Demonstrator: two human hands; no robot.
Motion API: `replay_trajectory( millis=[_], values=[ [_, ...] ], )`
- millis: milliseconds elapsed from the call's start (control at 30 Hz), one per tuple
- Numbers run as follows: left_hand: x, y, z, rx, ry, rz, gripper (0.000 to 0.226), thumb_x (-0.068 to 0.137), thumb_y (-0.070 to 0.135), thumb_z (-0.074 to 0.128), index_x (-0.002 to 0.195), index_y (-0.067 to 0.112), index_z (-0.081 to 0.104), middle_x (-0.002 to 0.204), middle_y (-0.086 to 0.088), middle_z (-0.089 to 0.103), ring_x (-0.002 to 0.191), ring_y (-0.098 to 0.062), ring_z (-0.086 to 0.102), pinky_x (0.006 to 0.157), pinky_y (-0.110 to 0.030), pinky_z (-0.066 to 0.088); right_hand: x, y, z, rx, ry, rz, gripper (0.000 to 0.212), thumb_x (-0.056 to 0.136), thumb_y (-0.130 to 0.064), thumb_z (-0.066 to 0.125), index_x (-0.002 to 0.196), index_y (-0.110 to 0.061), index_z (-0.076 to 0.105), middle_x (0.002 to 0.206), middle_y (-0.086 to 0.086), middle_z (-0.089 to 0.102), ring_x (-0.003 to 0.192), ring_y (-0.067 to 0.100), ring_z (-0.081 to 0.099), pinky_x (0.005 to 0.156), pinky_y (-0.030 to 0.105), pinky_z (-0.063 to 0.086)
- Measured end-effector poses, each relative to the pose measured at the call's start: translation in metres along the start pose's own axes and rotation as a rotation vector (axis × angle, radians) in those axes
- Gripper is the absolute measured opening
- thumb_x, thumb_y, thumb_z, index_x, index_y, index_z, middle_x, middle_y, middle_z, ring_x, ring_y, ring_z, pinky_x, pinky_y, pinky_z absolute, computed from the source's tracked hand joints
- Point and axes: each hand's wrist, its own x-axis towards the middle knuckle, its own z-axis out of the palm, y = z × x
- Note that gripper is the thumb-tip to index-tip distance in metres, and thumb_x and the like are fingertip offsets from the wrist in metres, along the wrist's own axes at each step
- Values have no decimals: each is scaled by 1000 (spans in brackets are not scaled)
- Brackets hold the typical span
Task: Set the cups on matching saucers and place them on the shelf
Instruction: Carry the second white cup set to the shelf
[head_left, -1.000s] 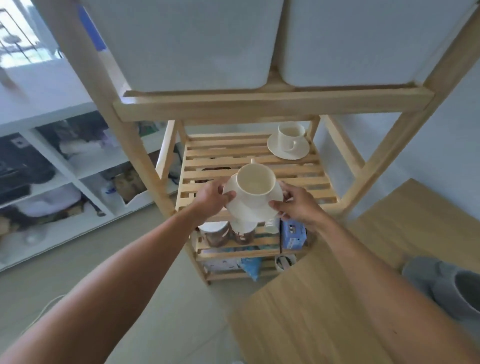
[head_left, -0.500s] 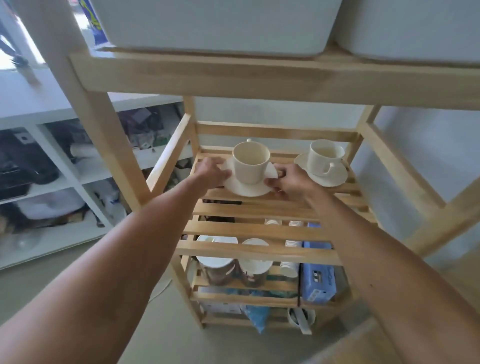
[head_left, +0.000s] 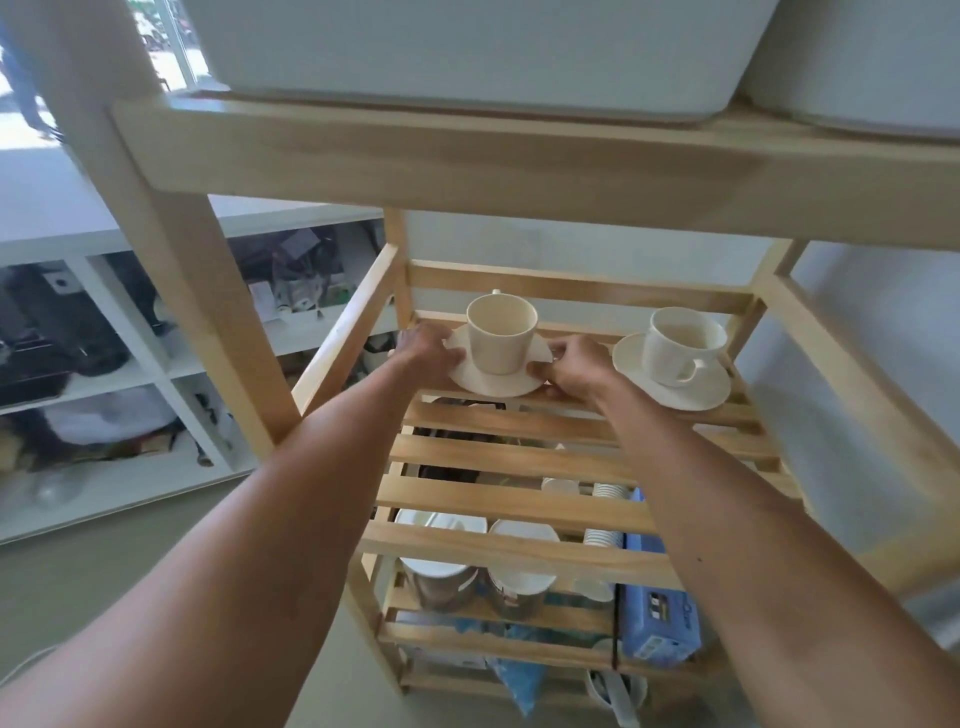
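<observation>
A cream cup (head_left: 501, 335) stands upright on a cream saucer (head_left: 493, 382) at the back left of the slatted wooden shelf (head_left: 519, 457). My left hand (head_left: 428, 351) grips the saucer's left rim and my right hand (head_left: 574, 364) grips its right rim. The saucer's underside looks level with the slats; I cannot tell whether it rests on them. To the right, a white cup (head_left: 680, 345) sits on a white saucer (head_left: 675, 384) at the back right of the same shelf, its handle toward me.
Two white bins (head_left: 467, 47) sit on the shelf level above, whose front rail (head_left: 519, 156) hangs low over my arms. Jars with white lids (head_left: 441, 571), paper cups (head_left: 608, 514) and a blue box (head_left: 660, 618) fill the lower level. White cubby shelves (head_left: 104, 364) stand at left.
Both hands carried the cream cup and saucer forward from the shelf's front edge to its back left, beside the white set. My view moved closer and lower.
</observation>
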Motion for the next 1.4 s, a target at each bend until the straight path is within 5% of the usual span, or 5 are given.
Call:
replay_trajectory(
  millis=[133,433,667,1100,1400],
  values=[
    [4,-1,-2,107,7,45,41,93,36,58,129,17,58,128,-10,59,122,-27,49,100,-42,41,-2,-2,5,-68,61,-27,32,87,-27,73,118,-18,70,95,5,76,69,16,69,72,30,57],
    [-34,2,-6,68,90,-40,54,93,44,55,140,19,44,136,-13,55,125,-32,50,102,-48,43,-46,0,3,-123,90,-61,49,91,-27,67,138,-23,56,116,6,69,101,21,63,79,28,46],
    [-96,17,-32,42,-10,55,59,90,38,61,142,22,41,133,-11,58,121,-28,54,104,-48,45,-142,8,-25,-289,14,-65,78,87,-37,71,153,-20,32,155,12,38,142,28,36,113,40,32],
    [-266,90,-63,2,-213,343,58,91,31,62,143,20,40,131,-10,55,121,-28,52,102,-36,41,-348,-7,-120,-203,88,-28,85,85,-40,74,154,-23,28,160,5,29,146,22,29,115,34,26],
    [-375,152,-21,-49,-376,525,58,90,34,63,142,20,42,123,-6,59,116,-23,54,101,-36,42,-491,16,-188,-220,265,87,74,84,-28,77,147,-13,42,149,9,46,138,23,41,107,28,32]
  ],
)
